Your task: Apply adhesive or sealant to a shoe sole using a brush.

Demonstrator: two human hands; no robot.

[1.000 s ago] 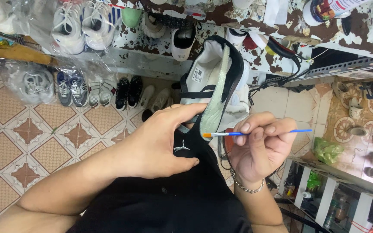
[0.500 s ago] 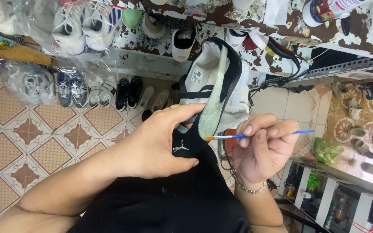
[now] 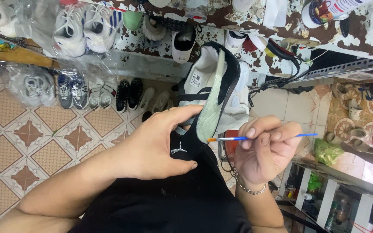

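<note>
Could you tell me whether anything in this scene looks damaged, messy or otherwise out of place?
Yes: the white workbench at the top is blotched with dark brown patches where its surface looks chipped or stained. The black and pale green sneaker in the left hand shows no obvious damage; the right hand holds a blue-handled fine brush at its sole.

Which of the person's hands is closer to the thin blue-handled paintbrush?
The right hand: its fingers pinch the thin blue-handled paintbrush along the handle. The left hand is off to the brush's left, gripping the black and pale green shoe, near the bristle tip.

Bare forearms, a silver chain bracelet (image 3: pixel 250 189) on the right wrist, black clothing (image 3: pixel 165 207) below.
</note>
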